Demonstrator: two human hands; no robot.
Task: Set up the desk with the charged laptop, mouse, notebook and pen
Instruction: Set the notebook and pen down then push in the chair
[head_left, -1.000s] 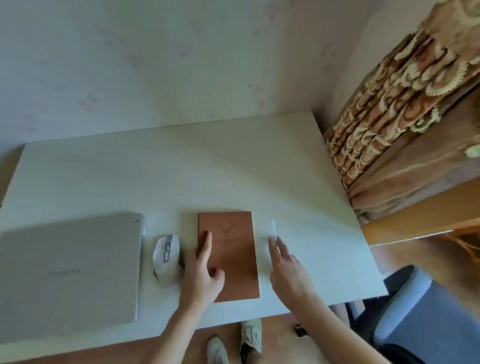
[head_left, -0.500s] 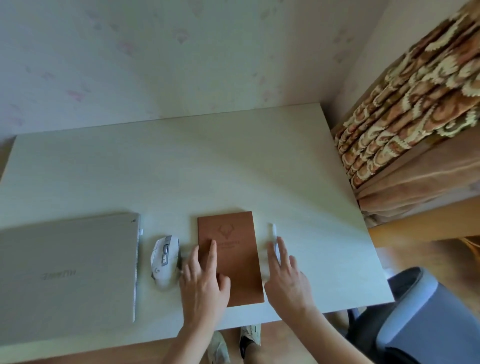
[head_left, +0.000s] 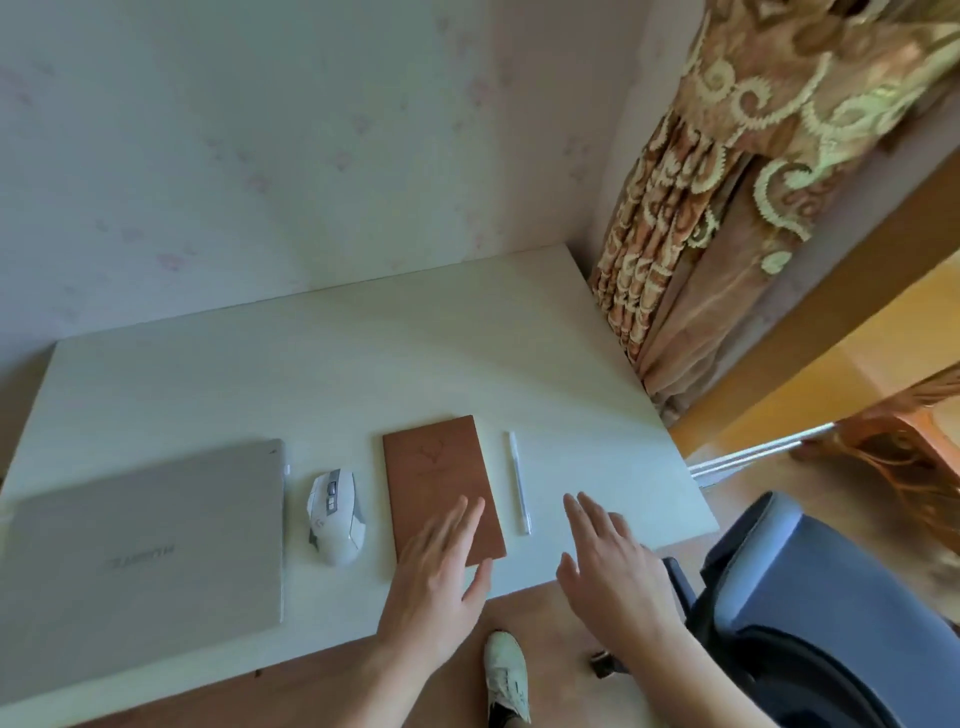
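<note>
A closed silver laptop lies at the left of the white desk. To its right sit a white mouse, a brown notebook and a clear white pen, all in a row near the front edge. My left hand hovers open over the notebook's near corner, blurred, holding nothing. My right hand is open with fingers apart, right of the pen and apart from it, over the desk's front right corner.
A patterned brown curtain hangs at the desk's right side. A blue office chair stands at the lower right. A foot in a white shoe shows below the desk edge. The wall runs along the desk's back.
Both hands have lifted off and pulled back toward me: the left off the notebook, the right away from the pen. The pen now lies fully visible. The camera has tilted up.
</note>
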